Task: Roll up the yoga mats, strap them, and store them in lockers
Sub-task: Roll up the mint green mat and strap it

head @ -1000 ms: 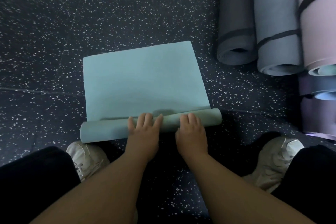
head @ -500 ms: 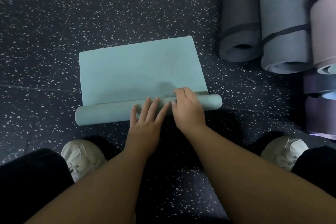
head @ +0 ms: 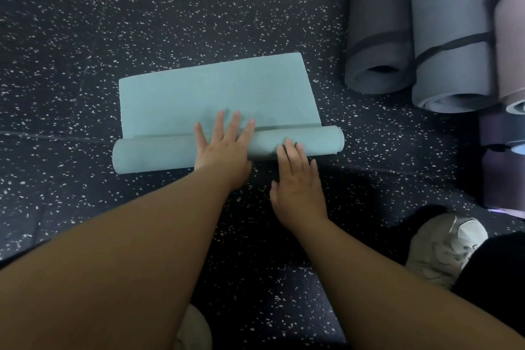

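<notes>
A light teal yoga mat (head: 216, 94) lies on the dark speckled floor, its near part wound into a roll (head: 153, 155) that runs left to right. My left hand (head: 224, 148) lies flat across the roll with straight, spread fingers that reach onto the flat part. My right hand (head: 298, 182) sits just behind the roll's right half, its fingertips touching the roll's near side.
Rolled mats with black straps lie at the right: a dark grey one (head: 377, 37), a blue-grey one (head: 451, 42) and a pinkish one (head: 511, 37). More rolled mats (head: 502, 156) stack below them. A light shoe (head: 443, 247) stands at the lower right.
The roll has moved away from me and grown thicker, and less flat mat remains. My left hand slid forward over the roll. My right hand drew back to the roll's near side.
</notes>
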`<state>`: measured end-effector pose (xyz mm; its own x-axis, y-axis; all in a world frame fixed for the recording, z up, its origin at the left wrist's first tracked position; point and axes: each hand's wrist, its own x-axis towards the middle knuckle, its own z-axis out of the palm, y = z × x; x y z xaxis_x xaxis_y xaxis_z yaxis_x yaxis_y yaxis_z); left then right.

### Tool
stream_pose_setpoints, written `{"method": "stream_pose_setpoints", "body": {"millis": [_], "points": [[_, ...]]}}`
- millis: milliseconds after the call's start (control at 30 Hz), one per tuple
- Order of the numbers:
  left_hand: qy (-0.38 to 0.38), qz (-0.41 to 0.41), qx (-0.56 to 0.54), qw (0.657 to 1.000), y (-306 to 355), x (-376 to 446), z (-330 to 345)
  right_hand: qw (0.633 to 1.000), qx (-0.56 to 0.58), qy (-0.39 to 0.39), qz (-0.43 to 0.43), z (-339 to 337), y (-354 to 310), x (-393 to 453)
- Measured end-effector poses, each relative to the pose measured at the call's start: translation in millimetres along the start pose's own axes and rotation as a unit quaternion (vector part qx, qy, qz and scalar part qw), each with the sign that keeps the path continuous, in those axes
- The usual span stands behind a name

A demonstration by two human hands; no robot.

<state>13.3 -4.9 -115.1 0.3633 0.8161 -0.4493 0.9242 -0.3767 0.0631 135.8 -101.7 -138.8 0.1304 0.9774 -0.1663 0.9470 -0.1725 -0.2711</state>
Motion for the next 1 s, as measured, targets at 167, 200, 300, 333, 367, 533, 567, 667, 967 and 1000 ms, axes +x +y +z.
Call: {"method": "stream_pose_setpoints", "body": {"millis": [167, 200, 300, 333, 367, 533, 567, 667, 967, 1000], "points": [[0.078, 0.038, 0.003, 0.996, 6, -7, 11, 0.997, -0.028, -0.074, -0.002, -16, -2, 18], [0.077, 0.042, 0.001, 0.996, 5, -7, 12, 0.995, -0.036, -0.092, 0.002, -18, -2, 22], [0.070, 0.039, 0.005, 0.997, -1, -4, 11, 0.993, -0.036, -0.110, 0.020, -25, -6, 32], [0.071, 0.037, 0.008, 0.997, -3, -3, 10, 0.992, -0.035, -0.120, 0.026, -27, -7, 35], [0.073, 0.034, 0.010, 0.997, -5, -1, 9, 0.990, -0.034, -0.132, 0.033, -29, -9, 39], [0.087, 0.018, 0.024, 0.996, -3, 9, 7, 0.982, -0.045, -0.177, 0.058, -36, -16, 58], [0.093, 0.015, 0.025, 0.995, -1, 10, 6, 0.982, -0.047, -0.175, 0.059, -35, -17, 60], [0.100, 0.009, 0.032, 0.994, 4, 16, -4, 0.984, -0.040, -0.161, 0.070, -33, -21, 58], [0.039, 0.038, -0.013, 0.998, -2, 16, -14, 0.995, 0.013, 0.090, -0.036, -5, -20, 10], [0.028, 0.041, -0.019, 0.999, 0, 12, -12, 0.995, 0.006, 0.091, -0.041, -4, -19, 6]]}}
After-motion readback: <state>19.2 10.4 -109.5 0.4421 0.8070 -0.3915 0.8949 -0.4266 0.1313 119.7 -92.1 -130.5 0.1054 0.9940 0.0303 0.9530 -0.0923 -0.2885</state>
